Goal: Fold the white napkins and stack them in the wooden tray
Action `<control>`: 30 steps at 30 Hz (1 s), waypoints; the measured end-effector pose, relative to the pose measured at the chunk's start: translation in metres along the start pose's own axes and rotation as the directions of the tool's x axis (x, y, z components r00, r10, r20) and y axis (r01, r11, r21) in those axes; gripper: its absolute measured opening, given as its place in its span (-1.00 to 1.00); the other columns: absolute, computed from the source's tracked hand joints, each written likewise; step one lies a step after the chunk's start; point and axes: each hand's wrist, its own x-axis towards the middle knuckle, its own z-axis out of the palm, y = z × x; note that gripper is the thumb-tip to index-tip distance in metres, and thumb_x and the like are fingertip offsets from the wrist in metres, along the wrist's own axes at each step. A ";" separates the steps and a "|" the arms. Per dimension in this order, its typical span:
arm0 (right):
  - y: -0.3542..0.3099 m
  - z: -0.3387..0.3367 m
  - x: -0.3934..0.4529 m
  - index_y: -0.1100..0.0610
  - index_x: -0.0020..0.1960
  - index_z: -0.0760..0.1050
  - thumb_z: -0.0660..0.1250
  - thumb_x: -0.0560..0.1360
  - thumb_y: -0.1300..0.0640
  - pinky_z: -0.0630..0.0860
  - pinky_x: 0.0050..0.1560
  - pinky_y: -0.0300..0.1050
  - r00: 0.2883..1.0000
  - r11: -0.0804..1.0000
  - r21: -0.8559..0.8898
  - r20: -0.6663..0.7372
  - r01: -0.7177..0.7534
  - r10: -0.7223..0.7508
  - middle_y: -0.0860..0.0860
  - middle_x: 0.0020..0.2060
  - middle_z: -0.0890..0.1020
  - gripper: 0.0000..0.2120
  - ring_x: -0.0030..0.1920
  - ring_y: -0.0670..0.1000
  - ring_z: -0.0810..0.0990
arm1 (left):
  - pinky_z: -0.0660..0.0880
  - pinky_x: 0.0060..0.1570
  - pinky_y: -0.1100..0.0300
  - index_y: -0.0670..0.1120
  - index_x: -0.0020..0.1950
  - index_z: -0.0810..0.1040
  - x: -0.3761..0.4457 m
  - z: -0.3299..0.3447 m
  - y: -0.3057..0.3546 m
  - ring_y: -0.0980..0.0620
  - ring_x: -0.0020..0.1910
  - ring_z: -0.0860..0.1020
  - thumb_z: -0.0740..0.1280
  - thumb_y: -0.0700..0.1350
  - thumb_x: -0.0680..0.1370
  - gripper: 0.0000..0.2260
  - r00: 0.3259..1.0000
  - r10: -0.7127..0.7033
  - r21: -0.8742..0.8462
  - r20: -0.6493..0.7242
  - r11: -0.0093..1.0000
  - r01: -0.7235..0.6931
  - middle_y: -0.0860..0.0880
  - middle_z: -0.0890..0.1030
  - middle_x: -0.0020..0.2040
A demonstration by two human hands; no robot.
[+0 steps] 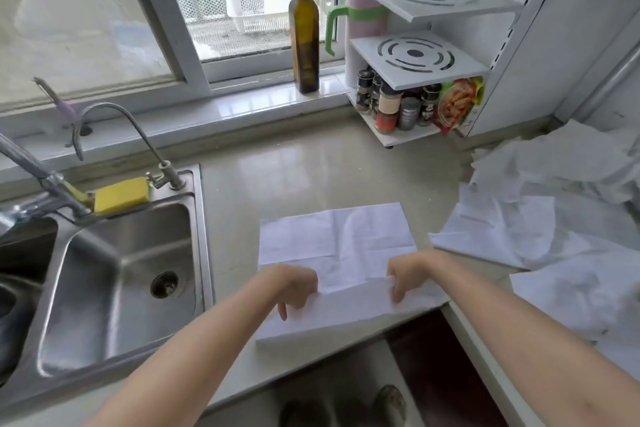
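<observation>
Head view, white napkin (341,246) (creased, near edge lifted), both hands (292,282) pinching it

Both hands — left hand (290,282) and right hand (408,272) — pinch the near edge of a white napkin (337,246) on the counter (294,170), beside the sink (114,288).

Bare counter (294,166) lies open between sink (114,288) and loose napkin pile (554,218).
</observation>
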 end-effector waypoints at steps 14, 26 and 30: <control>-0.004 0.016 0.023 0.10 -0.30 0.31 0.10 0.57 0.24 0.26 -0.35 -0.22 0.945 0.949 0.310 -0.324 0.059 0.047 0.00 -0.27 0.44 -0.73 -0.23 0.01 0.41 | 0.38 -0.20 0.11 -0.15 -0.19 0.42 0.040 -0.009 -0.038 -0.13 -0.13 0.48 0.09 -0.27 0.56 -0.82 0.939 0.058 0.180 -0.340 0.984 0.004 -0.10 0.47 -0.14; 0.007 -0.033 0.072 0.09 -0.34 0.15 0.11 0.50 0.31 0.25 -0.31 -0.10 0.757 0.970 0.241 -0.628 -0.030 0.180 0.06 -0.23 0.43 -0.71 -0.19 0.13 0.40 | 0.32 -0.23 0.14 -0.12 -0.11 0.44 0.076 -0.060 -0.028 -0.10 -0.13 0.45 0.09 -0.29 0.55 -0.84 0.838 -0.106 0.061 -0.536 0.985 0.163 -0.11 0.52 -0.02; 0.005 -0.051 0.094 0.09 -0.14 0.34 0.11 0.51 0.28 0.32 -0.20 -0.11 0.793 0.985 0.174 -0.600 0.000 0.106 0.12 -0.03 0.55 -0.88 -0.05 0.18 0.50 | 0.29 -0.21 0.12 -0.19 -0.01 0.55 0.094 -0.061 -0.031 -0.13 0.05 0.50 0.10 -0.24 0.59 -0.77 0.795 -0.147 0.030 -0.588 0.979 0.203 -0.14 0.50 0.11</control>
